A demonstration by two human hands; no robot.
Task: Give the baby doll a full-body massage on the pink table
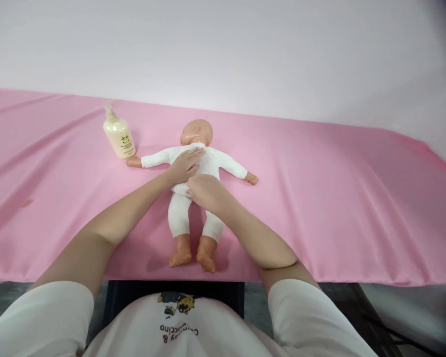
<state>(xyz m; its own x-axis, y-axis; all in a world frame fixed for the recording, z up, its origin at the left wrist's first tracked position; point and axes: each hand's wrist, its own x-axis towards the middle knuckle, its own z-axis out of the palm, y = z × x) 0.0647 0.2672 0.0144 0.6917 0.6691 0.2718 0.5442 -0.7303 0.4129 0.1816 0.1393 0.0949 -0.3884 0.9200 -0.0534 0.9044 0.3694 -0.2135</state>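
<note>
A baby doll (pixel 213 161) in a white suit lies stretched out on the pink cloth, its bald head turned to the left and its arms spread. My left hand (pixel 186 164) rests flat on its upper torso, fingers stretched toward the neck. Lower down, at the doll's waist, my right hand (pixel 204 191) is curled like a fist and bent inward at the wrist. Its fingertips are tucked out of sight, so I cannot make out whether anything is inside. The doll's legs point toward me, with bare feet near the table's front edge.
A pump bottle (pixel 119 136) of pale yellow liquid stands beside the doll's outstretched hand on the left. Pink cloth (pixel 319 208) covers the table, with folds at both sides. Behind it is a white wall (pixel 223 54). A dark seat edge (pixel 174 287) shows below the table front.
</note>
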